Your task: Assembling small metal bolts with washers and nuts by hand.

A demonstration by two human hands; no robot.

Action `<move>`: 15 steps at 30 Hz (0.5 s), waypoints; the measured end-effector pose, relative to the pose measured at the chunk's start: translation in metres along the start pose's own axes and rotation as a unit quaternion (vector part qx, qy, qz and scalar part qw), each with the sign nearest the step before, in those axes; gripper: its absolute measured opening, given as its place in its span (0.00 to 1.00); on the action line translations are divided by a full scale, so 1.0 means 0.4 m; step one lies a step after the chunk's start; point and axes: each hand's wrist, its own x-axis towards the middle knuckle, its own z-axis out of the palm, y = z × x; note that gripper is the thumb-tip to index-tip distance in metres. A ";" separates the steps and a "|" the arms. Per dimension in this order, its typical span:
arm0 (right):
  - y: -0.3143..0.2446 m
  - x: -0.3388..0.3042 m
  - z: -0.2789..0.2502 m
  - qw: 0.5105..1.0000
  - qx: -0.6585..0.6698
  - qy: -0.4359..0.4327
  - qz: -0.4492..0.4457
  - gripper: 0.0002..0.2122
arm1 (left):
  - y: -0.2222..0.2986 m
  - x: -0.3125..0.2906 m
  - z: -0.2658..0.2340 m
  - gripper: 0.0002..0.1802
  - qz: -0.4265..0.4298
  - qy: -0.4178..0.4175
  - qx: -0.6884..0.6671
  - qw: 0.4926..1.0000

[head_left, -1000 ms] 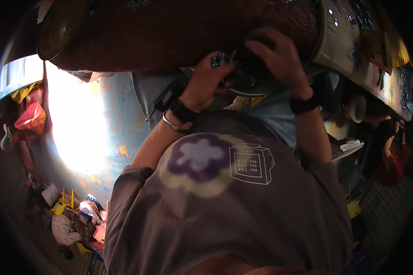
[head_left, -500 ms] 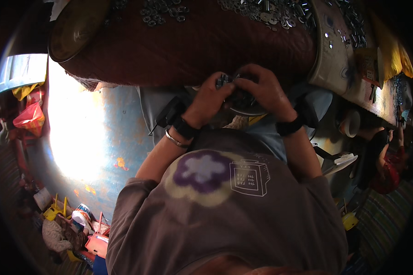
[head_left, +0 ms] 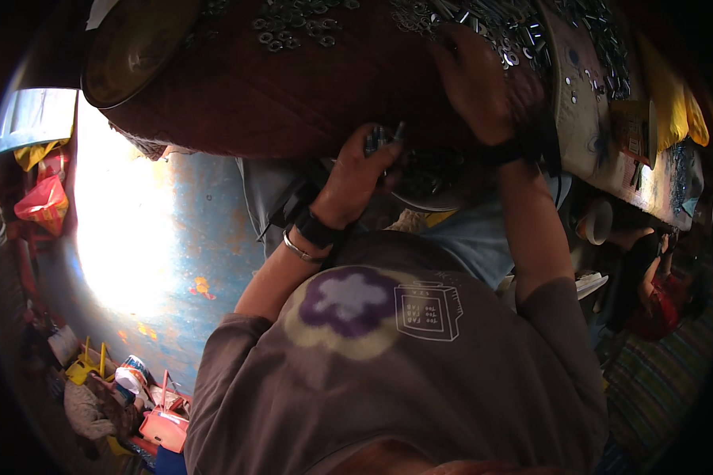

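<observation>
My left hand is closed around several small metal bolts, with one bolt standing up past the thumb. Below it, in my lap, a round metal bowl holds dark metal pieces. My right hand is stretched over the dark red covered surface, its fingertips at a heap of small shiny metal parts. Those fingers are dim and partly hidden, so I cannot make out anything in them. Loose nuts lie scattered farther left.
A large round metal pan stands at the far left. On the right, a pale patterned surface bears more metal pieces, a cardboard box and a yellow bag. Another person sits at the far right.
My right hand has left my left hand and moved up and right to the metal heap. My left hand stays near the bowl, still holding the bolts.
</observation>
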 end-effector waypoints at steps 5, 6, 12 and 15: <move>-0.003 0.026 0.027 1.000 -0.023 -0.021 0.003 0.10 | 0.008 -0.003 -0.018 0.08 0.015 0.001 0.014 1.000; -0.004 0.025 0.030 0.999 -0.028 -0.019 -0.008 0.10 | 0.007 -0.002 -0.020 0.08 0.013 0.009 0.019 1.000; 0.010 0.038 0.033 0.994 -0.045 -0.073 -0.063 0.11 | 0.009 -0.002 -0.029 0.09 0.011 0.017 0.033 0.999; 0.019 0.038 0.025 0.993 -0.024 -0.100 -0.061 0.10 | 0.006 -0.015 -0.028 0.09 0.012 0.015 0.012 1.000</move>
